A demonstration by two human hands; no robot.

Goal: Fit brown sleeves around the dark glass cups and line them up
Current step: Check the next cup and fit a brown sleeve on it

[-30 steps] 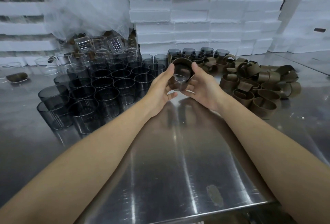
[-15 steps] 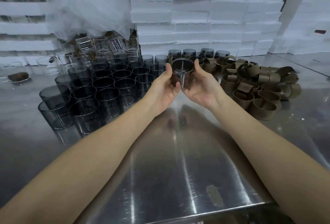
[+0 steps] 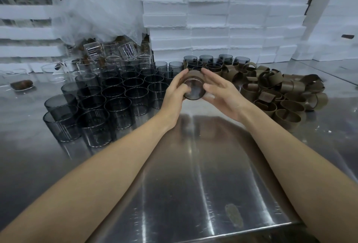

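Both forearms reach forward over the steel bench (image 3: 193, 175) and meet above its far middle, where the two hands hold one dark cup (image 3: 194, 92) in the air. The cup is tipped on its side with its base towards the viewer, and a brown sleeve (image 3: 195, 74) wraps its far end. The left hand (image 3: 175, 92) has its grip clamped on the cup, fingers curled round the left side and thumb over the top. The right hand (image 3: 222, 95) lies against the right side with fingers fairly straight and spread, its grip apart, thumb tip on the sleeve. Left of the hands stand bare dark cups (image 3: 116, 95) packed in rows. Just behind the hands stand sleeved cups (image 3: 214, 63), and a heap of loose sleeves (image 3: 280, 95) lies to the right.
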